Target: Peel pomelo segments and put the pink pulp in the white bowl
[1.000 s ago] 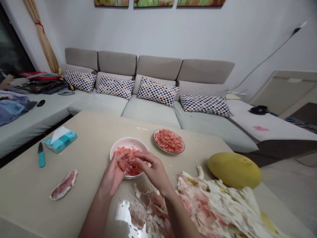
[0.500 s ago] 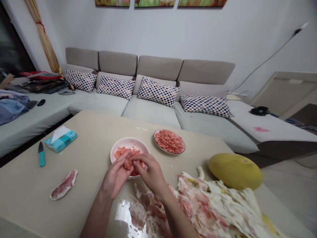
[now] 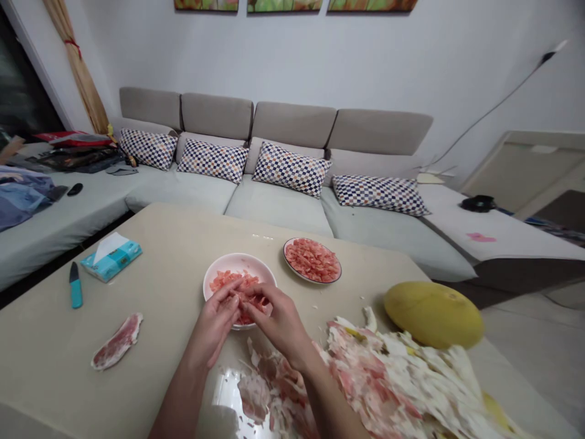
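My left hand (image 3: 214, 328) and my right hand (image 3: 280, 317) meet over the near part of a white bowl (image 3: 214, 266). Both have their fingers pinched round a bit of pink pomelo flesh, mostly hidden by the fingertips. Loose pieces of flesh (image 3: 225, 278) lie in the bowl beneath them. Behind and to the right stands a dark-rimmed plate (image 3: 287, 261) heaped with more pomelo flesh (image 3: 313, 259). Under and beside my right forearm spreads a pile of white and pink peel and membranes (image 3: 379, 372).
A whole yellow-green pomelo (image 3: 432, 314) rests at the table's right. Leftward are a pomelo segment (image 3: 117, 341), a knife (image 3: 75, 286) with a turquoise handle, and a tissue pack (image 3: 112, 259). A long sofa (image 3: 278, 198) with checked cushions runs behind the table (image 3: 173, 244).
The lump of pomelo flesh visible in my left hand earlier has shrunk and is now mostly hidden. My left fingers have curled in, and both hands have come closer together.
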`<action>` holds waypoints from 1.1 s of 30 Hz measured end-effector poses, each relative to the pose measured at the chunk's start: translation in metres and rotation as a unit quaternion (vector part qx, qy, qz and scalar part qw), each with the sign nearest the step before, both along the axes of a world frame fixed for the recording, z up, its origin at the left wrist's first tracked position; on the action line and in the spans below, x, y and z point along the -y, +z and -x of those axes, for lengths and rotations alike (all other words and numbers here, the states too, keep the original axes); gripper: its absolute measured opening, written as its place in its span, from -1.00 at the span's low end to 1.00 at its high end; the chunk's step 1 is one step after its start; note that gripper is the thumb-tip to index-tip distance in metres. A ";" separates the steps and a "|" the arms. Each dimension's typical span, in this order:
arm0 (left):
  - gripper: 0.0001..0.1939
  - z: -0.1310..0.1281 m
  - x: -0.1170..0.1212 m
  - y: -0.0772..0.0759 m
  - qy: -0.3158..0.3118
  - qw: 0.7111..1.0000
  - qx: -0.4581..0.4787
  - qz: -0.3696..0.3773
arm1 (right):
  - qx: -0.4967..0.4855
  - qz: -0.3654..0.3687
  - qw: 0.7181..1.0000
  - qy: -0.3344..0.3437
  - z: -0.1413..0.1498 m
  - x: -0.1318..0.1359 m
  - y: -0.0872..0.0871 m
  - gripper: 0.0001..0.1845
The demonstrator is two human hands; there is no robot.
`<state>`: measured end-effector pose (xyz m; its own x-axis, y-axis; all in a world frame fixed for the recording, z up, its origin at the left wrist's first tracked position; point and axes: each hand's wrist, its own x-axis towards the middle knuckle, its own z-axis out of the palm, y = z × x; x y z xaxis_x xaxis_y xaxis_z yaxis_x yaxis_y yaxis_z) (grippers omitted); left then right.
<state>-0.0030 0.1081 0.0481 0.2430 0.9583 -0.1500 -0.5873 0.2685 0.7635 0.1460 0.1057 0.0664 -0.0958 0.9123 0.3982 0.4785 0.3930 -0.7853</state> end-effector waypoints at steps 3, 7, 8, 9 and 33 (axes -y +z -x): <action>-0.64 -0.001 -0.001 -0.001 0.037 0.998 -0.041 -0.013 | -0.005 0.016 1.000 0.016 0.000 0.002 0.005 -0.83; -0.70 -0.002 -0.004 -0.004 0.090 0.995 -0.047 -0.017 | -0.022 0.031 0.999 0.016 0.002 0.003 0.006 -0.77; -0.71 -0.002 -0.004 -0.005 0.094 0.994 -0.044 -0.017 | -0.029 0.035 0.999 0.014 0.003 0.004 0.006 -0.79; -0.72 -0.002 -0.004 -0.006 0.092 0.995 -0.041 -0.018 | -0.036 0.039 0.999 0.013 0.003 0.004 0.005 -0.81; -0.67 -0.003 -0.002 -0.004 0.098 0.994 -0.040 0.004 | -0.051 0.049 0.997 0.033 -0.001 0.002 0.001 -0.83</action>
